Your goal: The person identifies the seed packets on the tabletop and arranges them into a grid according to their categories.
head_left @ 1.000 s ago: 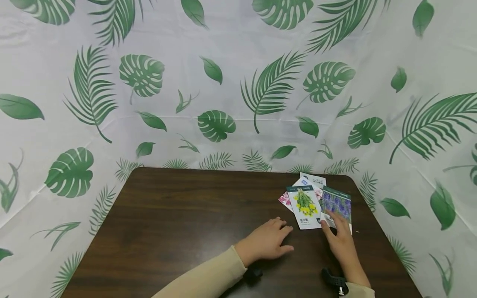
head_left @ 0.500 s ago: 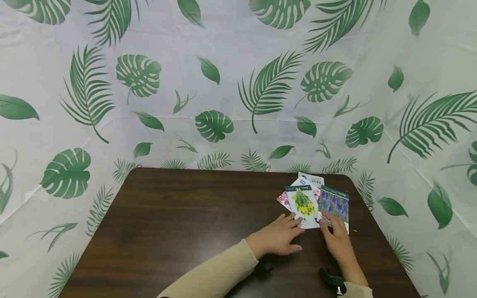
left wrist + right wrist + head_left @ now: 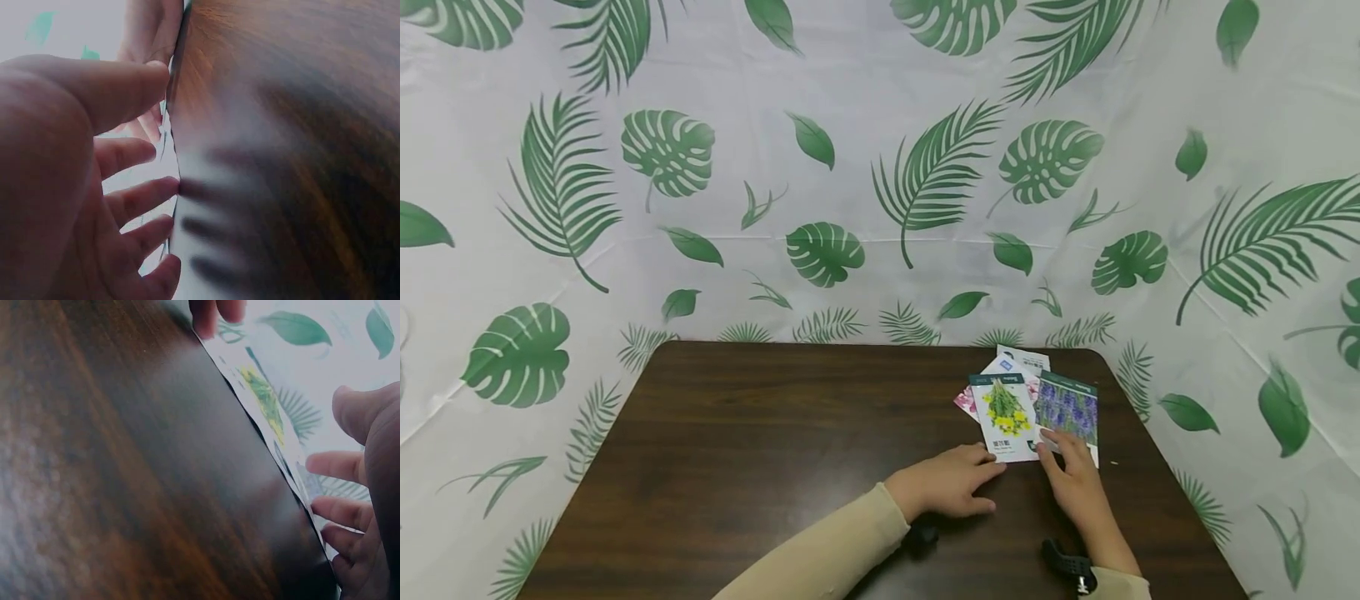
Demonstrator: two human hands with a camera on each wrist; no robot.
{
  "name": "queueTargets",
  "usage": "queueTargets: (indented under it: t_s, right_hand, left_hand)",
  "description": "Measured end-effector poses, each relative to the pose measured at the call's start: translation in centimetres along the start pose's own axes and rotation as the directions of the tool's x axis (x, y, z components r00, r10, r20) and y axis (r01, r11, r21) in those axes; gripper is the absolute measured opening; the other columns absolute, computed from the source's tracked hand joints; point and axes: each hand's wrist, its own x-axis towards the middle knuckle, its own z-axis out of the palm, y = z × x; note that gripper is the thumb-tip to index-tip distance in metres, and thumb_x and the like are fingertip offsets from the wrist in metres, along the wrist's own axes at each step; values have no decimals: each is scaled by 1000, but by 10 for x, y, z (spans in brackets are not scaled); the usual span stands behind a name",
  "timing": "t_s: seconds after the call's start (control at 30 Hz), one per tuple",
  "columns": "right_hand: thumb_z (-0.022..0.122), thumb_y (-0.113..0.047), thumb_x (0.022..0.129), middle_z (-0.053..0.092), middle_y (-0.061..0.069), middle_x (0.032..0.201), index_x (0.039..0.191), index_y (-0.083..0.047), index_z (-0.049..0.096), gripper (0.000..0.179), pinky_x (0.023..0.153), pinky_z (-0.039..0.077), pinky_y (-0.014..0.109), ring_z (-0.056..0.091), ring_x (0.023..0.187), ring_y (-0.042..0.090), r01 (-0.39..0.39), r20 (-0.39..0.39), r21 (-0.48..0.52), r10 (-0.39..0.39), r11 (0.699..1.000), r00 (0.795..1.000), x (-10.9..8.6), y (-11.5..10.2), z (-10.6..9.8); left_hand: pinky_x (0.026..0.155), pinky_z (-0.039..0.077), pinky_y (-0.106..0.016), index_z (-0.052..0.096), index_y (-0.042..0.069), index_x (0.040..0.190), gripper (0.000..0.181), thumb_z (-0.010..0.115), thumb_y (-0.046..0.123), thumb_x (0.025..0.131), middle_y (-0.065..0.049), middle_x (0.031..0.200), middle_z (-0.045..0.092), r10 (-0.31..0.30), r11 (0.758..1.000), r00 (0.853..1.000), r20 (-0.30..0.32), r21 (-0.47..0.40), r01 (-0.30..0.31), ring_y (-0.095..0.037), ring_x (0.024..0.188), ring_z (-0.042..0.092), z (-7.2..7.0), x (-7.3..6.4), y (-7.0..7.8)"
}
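Several seed packets overlap on the dark wooden table (image 3: 775, 433), toward its right back corner. On top lies a packet with yellow flowers (image 3: 1009, 417); to its right is one with purple flowers (image 3: 1066, 408). Beneath and behind them show a pink-flowered packet (image 3: 966, 402) and a white one (image 3: 1033, 360). My left hand (image 3: 946, 482) is at the yellow-flower packet's lower left corner, fingertips by its edge, fingers loosely spread. My right hand (image 3: 1077, 487) rests its fingertips on the lower part of the purple-flower packet. In the right wrist view, those fingers (image 3: 340, 512) are relaxed.
A white cloth (image 3: 737, 275) printed with green leaves hangs behind and beside the table. A black wrist strap (image 3: 1063, 562) sits on my right wrist. A tiny pale speck (image 3: 1114, 462) lies right of the packets.
My left hand reached right onto the yellow-flower packet's lower end, then drew back slightly to its lower left corner. The right hand stays on the purple-flower packet. The head view shifted slightly.
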Motion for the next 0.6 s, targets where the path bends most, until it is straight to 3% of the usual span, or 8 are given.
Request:
queueTargets:
  t_s: [0.17, 0.33, 0.6]
  right_hand:
    - [55, -37, 115, 40, 34, 162, 154, 2, 56, 55, 117, 31, 81, 36, 151, 60, 1, 21, -20, -1, 1000, 1000, 2, -1, -2]
    - [56, -38, 115, 38, 35, 164, 152, 2, 57, 55, 119, 29, 82, 33, 152, 61, -6, 46, -34, 8, 999, 999, 2, 1, -4]
    - [60, -37, 113, 35, 34, 166, 153, 1, 57, 55, 119, 30, 81, 32, 153, 61, 30, 97, -92, -21, 995, 995, 1, 4, -1]
  left_hand:
    - [117, 45, -24, 56, 25, 161, 57, 59, 53, 111, 2, 146, 58, -14, 996, 999, -50, 86, 18, -12, 135, 54, -3, 0, -1]
    - [98, 49, -24, 65, 27, 151, 49, 61, 52, 109, 4, 127, 62, -29, 989, 996, -90, 141, 41, -11, 111, 54, -5, -4, 0]
    - [77, 39, -23, 62, 30, 155, 50, 61, 51, 110, 1, 115, 58, -153, 974, 981, -116, 152, 170, -12, 94, 42, 0, -9, 4]
